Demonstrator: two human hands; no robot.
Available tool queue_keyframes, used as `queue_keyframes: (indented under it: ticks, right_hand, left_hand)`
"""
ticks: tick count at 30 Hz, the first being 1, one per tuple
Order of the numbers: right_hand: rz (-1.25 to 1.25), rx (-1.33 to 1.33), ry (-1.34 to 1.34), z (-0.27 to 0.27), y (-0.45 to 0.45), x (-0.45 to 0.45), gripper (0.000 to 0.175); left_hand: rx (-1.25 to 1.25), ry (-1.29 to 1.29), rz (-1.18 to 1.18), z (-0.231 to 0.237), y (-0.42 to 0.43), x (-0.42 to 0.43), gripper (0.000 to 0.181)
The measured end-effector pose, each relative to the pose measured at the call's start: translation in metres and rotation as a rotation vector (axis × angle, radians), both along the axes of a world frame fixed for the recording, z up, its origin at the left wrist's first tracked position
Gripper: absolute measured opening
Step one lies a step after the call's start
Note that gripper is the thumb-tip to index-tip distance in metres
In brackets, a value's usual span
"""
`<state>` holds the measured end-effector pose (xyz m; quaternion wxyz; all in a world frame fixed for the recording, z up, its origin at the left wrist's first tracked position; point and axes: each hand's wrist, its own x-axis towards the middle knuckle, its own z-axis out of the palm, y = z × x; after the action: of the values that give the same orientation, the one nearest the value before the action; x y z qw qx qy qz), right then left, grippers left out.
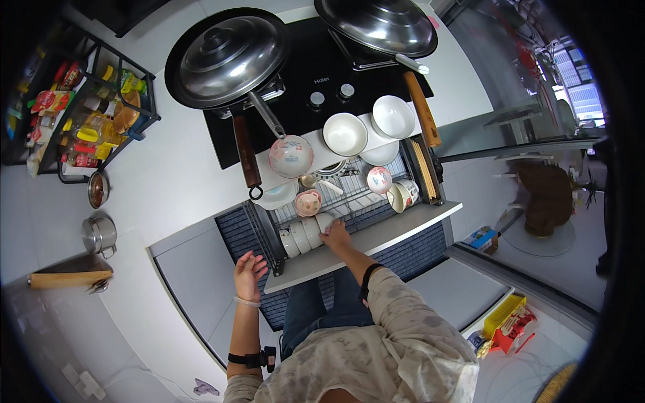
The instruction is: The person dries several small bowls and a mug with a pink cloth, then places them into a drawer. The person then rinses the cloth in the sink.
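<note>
My right hand (pixel 336 238) reaches into the pulled-out wire dish drawer (pixel 352 201), its fingers and thumb on the white bowl (pixel 325 221) at the right end of a row. The other white bowls (pixel 301 237) of that row stand on edge, pressed together at the drawer's front left. My left hand (pixel 248 274) hovers off the drawer's left front corner, holding nothing, with its fingers apart. Behind the row sits a small pink bowl (pixel 308 203). A small patterned bowl (pixel 379 180) and several tilted cups or bowls (pixel 403 195) are farther right in the drawer.
Along the counter edge stand a floral bowl (pixel 291 156) and two white bowls (pixel 345 134) (pixel 393 117). Two lidded pans (pixel 227 58) (pixel 383 25) rest on the black gas hob (pixel 307 70), handles jutting over the edge. Chopsticks (pixel 424 169) lie at the drawer's right. A condiment rack (pixel 101 111) stands left.
</note>
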<state>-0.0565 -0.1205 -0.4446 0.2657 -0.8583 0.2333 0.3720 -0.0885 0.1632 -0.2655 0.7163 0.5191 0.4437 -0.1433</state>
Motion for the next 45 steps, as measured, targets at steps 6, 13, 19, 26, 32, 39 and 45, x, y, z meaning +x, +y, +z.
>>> queue_keyframes:
  ticks: [6,13,19,26,32,39,45]
  right_hand:
    - [0.081,0.056,-0.115,-0.011,-0.007,-0.007,0.102]
    - [-0.055,0.239,-0.201,0.006,-0.029,0.008,0.055]
    - [-0.518,0.559,-0.363,0.074,-0.090,0.050,0.029]
    - [-0.838,0.570,-0.729,0.145,-0.199,0.184,0.047]
    - [-0.753,0.422,-0.968,0.124,-0.206,0.226,0.018]
    - [-0.888,0.575,-0.687,0.152,-0.203,0.159,0.017]
    - [-0.697,0.801,-0.524,0.206,-0.165,0.054,0.033]
  left_hand:
    - [-0.010,0.020,-0.059,-0.005,-0.006,0.002,0.024]
    - [-0.038,0.011,-0.082,0.001,-0.019,0.012,0.023]
    - [-0.066,0.013,-0.205,0.011,-0.034,0.026,0.023]
    - [-0.098,-0.053,-0.356,0.026,-0.064,0.037,0.024]
    - [-0.105,-0.069,-0.463,0.037,-0.102,0.037,0.023]
    - [-0.116,-0.095,-0.656,0.067,-0.146,0.071,0.025]
    - [-0.087,-0.270,-0.609,0.098,-0.206,0.098,0.059]
